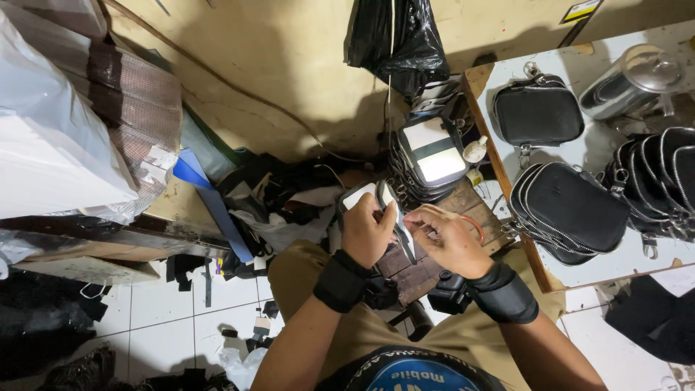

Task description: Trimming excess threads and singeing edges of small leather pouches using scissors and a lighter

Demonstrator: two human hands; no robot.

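Head cam: my left hand (367,233) is clamped around a small black-and-white pouch piece (365,195) over my lap, right hand (447,241) pinching its edge, next to the stack of pouches (428,161).

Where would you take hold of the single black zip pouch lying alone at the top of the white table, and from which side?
Probably by the metal clasp at the top edge of the black zip pouch. It sticks out past the rounded body onto the bare white table, so fingers can pinch it from that far side. The body itself lies flat and wide, harder to span.
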